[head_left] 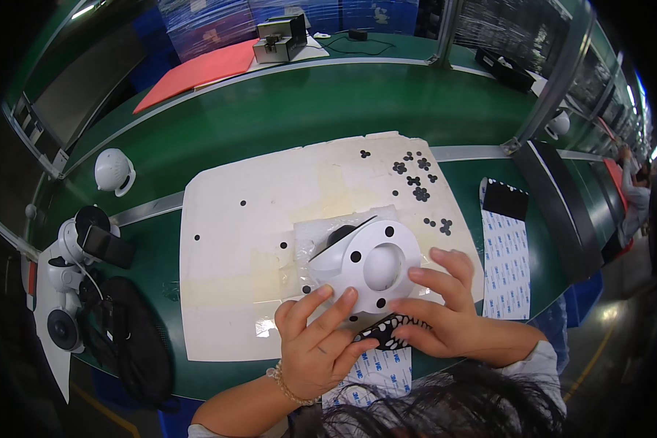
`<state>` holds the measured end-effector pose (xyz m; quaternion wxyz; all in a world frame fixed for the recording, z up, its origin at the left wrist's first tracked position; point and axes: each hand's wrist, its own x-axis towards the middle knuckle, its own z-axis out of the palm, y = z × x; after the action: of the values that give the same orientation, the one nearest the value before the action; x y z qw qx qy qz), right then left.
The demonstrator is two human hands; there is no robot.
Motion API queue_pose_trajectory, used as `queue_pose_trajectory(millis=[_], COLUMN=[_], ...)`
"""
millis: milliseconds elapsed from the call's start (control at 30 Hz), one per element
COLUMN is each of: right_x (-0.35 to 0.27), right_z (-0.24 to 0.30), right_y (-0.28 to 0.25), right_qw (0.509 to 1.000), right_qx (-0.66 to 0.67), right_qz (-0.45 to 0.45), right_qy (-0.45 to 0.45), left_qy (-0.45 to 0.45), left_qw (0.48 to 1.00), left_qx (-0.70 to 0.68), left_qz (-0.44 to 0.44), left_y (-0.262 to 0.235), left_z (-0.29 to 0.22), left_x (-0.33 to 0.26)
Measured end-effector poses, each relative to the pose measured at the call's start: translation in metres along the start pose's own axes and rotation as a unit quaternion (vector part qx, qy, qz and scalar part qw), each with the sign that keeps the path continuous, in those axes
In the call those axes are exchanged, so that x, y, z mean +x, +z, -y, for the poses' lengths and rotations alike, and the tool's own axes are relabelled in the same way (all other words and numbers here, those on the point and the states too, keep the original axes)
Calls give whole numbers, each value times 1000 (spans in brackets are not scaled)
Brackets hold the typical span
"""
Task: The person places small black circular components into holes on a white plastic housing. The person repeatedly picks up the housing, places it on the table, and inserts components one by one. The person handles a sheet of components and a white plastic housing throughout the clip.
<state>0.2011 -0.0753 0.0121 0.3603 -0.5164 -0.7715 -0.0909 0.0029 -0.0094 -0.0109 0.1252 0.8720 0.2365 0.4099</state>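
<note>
A white dome-shaped device (336, 255) lies tipped on its side, its round ring-shaped base (407, 248) facing up and toward me. Three black round pads (355, 256) are stuck on that base. My left hand (315, 339) steadies the lower left rim with its fingertips, thumb reaching toward a black die-cut pad sheet (393, 337). At the lower right of the base, my right hand (442, 306) has its fingers apart, the index tip beside the lowest pad and the thumb by the sheet. The hands partly hide the sheet.
Beneath the device are a bubble-wrap piece (306, 237) and a cream board (233, 255) with loose black pads (421, 194). A printed backing strip (505, 274) lies right. White devices (114, 172) and a black bag (135, 336) sit left. A long black box (562, 208) stands far right.
</note>
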Motion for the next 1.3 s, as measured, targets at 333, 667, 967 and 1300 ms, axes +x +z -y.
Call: queue_pose_trajectory(millis=[333, 667, 967, 1300], right_x=[-2, -7, 3, 7], right_z=[5, 5, -30, -28], right_y=[15, 16, 0, 1], right_qw=[993, 991, 955, 963], right_qx=[55, 31, 224, 209], right_qz=[-70, -72, -2, 17], right_qy=[-82, -104, 193, 169], left_qy=[2, 9, 17, 24], left_qw=[999, 1000, 1000, 1000], left_qx=[-52, -26, -9, -4], left_qz=[4, 8, 10, 9], left_y=[2, 4, 2, 3], left_z=[5, 3, 6, 6], left_x=[-1, 0, -3, -3])
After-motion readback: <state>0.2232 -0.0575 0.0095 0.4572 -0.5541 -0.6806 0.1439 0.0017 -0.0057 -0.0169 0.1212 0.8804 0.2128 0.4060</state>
